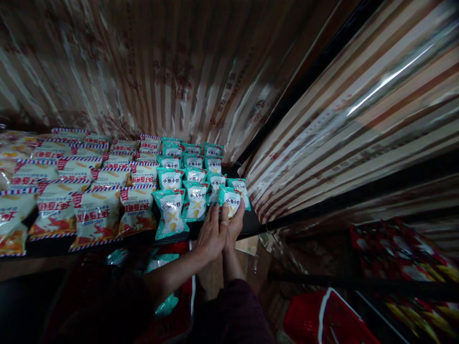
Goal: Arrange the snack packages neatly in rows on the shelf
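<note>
At the front right end of the shelf, a small teal and white snack bag point(231, 199) sits between my two hands. My right hand point(234, 228) grips it, with the thumb at its lower left and fingers along its right side. Pressed beside it, my left hand point(211, 234) is closed at the bag's lower left edge, with its fingertips partly hidden. Matching teal bags point(171, 214) stand upright in rows to the left and behind. Another teal bag point(241, 188) stands just behind the held one.
Rows of white bags with red print point(96, 215) fill the black shelf to the left. Plastic-wrapped striped panels point(201, 76) rise behind and on the right. Below are a red basket point(184, 315) with teal bags, another red basket point(304, 315), and red packets point(398, 253) at right.
</note>
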Action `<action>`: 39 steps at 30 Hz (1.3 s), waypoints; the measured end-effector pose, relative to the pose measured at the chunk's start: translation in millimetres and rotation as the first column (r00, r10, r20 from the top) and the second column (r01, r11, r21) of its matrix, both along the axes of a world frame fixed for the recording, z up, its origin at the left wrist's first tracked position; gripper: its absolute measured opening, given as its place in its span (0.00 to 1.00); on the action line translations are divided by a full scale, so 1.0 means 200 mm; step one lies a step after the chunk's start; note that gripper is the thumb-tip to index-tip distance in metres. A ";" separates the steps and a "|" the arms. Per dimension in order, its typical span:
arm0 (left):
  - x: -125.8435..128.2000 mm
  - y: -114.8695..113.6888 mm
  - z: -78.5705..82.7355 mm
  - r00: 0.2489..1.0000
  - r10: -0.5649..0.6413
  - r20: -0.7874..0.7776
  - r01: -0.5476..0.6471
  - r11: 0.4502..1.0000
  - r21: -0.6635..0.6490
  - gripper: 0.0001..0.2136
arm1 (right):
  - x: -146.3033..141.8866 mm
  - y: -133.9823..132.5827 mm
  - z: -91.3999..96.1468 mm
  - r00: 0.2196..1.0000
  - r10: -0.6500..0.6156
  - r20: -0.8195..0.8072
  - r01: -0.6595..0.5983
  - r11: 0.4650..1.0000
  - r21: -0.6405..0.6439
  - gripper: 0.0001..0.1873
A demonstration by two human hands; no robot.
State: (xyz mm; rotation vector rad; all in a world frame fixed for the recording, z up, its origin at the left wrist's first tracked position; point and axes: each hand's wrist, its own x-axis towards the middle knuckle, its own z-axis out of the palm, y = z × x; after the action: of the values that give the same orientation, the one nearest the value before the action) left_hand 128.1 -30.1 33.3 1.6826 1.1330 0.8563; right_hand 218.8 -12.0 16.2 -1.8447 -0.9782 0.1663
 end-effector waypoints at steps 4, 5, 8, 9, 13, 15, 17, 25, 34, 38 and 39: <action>-0.02 -0.06 -0.06 0.999 -0.016 -0.031 0.018 0.996 0.087 0.28 | -0.02 0.02 0.00 0.995 0.011 0.098 -0.010 1.000 -0.012 0.41; -0.02 -0.07 -0.06 0.999 -0.022 -0.041 0.026 0.995 0.099 0.28 | -0.02 0.02 0.00 0.994 0.014 0.112 -0.014 1.000 -0.006 0.40; -0.04 -0.10 -0.06 0.997 -0.047 -0.066 0.054 0.993 0.107 0.29 | -0.01 0.04 -0.01 0.993 0.005 0.121 -0.006 1.000 0.007 0.40; -0.05 -0.10 -0.06 0.996 -0.053 -0.067 0.060 0.992 0.107 0.29 | -0.01 0.05 -0.02 0.993 0.001 0.120 -0.002 1.000 0.007 0.39; -0.07 -0.10 -0.08 0.996 -0.071 -0.045 0.075 0.993 0.091 0.30 | -0.01 0.07 -0.05 0.989 0.015 0.148 -0.019 0.999 0.026 0.40; -0.08 -0.09 -0.10 0.996 -0.083 -0.033 0.085 0.993 0.081 0.30 | -0.02 0.07 -0.06 0.986 0.022 0.168 -0.027 0.999 0.027 0.40; -0.09 -0.09 -0.11 0.995 -0.092 -0.034 0.095 0.993 0.074 0.30 | -0.03 0.07 -0.06 0.984 0.023 0.176 -0.026 1.000 0.017 0.41; -0.10 -0.09 -0.11 0.996 -0.080 -0.036 0.084 0.991 0.102 0.29 | -0.03 0.06 -0.08 0.981 -0.007 0.195 0.008 1.000 -0.005 0.47; -0.16 -0.05 -0.10 0.999 0.000 -0.032 0.010 0.951 0.308 0.25 | -0.04 0.02 -0.06 0.960 0.049 0.277 -0.065 0.997 0.050 0.38; -0.14 -0.03 -0.09 0.997 -0.068 -0.047 0.079 0.956 0.283 0.25 | -0.04 0.03 -0.09 0.962 0.095 0.258 -0.103 0.995 0.019 0.38; -0.13 -0.03 -0.09 0.995 -0.083 -0.051 0.094 0.957 0.273 0.25 | -0.03 0.03 -0.10 0.962 0.099 0.253 -0.105 0.994 0.011 0.38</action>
State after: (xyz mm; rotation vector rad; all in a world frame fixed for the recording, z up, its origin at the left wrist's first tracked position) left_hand 101.4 -35.8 14.9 1.9700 0.9896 0.9627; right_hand 212.1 -5.8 -3.2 -1.8242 -1.2471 -0.0203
